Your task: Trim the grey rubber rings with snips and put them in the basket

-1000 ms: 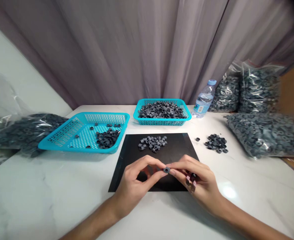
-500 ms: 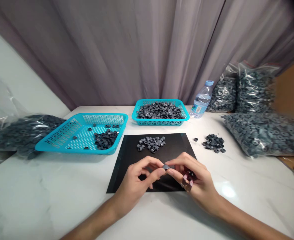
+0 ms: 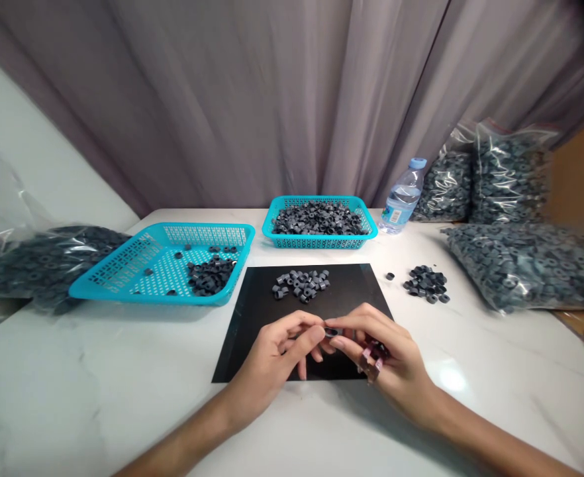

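Observation:
A small dark grey plastic ring is held up over the black mat, its opening showing. My right hand pinches it between thumb and forefinger. From the other side, the thumb and forefinger of my left hand close on its left edge. Something glossy, pinkish-brown sits against the curled fingers of my right hand; its kind is not clear. Beyond my hands, a heap of similar grey rings lies on the mat.
Right of the mat is another pile of rings. A blue basket with some rings stands left; a fuller blue basket stands behind. A water bottle and bags of rings are at right, another bag at far left.
The grey ring has turned between my fingers, so its opening now shows. My left fingers have shifted slightly, with the lower ones more spread.

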Tool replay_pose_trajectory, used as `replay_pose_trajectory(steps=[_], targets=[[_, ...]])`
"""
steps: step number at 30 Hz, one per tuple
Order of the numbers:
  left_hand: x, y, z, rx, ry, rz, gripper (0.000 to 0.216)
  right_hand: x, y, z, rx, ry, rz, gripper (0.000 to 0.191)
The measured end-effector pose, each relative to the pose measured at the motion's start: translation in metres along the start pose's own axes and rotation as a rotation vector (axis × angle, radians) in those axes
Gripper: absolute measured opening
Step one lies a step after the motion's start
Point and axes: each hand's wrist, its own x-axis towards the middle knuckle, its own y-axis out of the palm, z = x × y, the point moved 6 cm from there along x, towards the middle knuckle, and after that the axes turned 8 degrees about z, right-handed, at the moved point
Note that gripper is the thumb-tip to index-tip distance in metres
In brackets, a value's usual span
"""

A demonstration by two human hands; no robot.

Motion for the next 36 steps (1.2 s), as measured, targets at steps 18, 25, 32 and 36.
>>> replay_pose_trajectory(steps=[18, 25, 32, 36], targets=[[0.002, 0.007, 0.007, -0.193, -0.141, 0.074, 0.032, 0.0, -0.002, 0.002, -0.05, 0.017, -0.01, 0.017], [0.002, 0.003, 0.006, -0.184, -0.14, 0.036, 0.033, 0.0, -0.001, 0.001, -0.052, 0.01, 0.0, 0.02], [0.003, -0.001, 0.007, -0.167, -0.138, -0.001, 0.031, -0.003, 0.003, -0.002, -0.056, 0.032, 0.029, 0.022], [0.003, -0.003, 0.009, -0.099, -0.138, -0.022, 0.031, -0.002, 0.004, 0.0, -0.053, 0.025, 0.03, 0.021]])
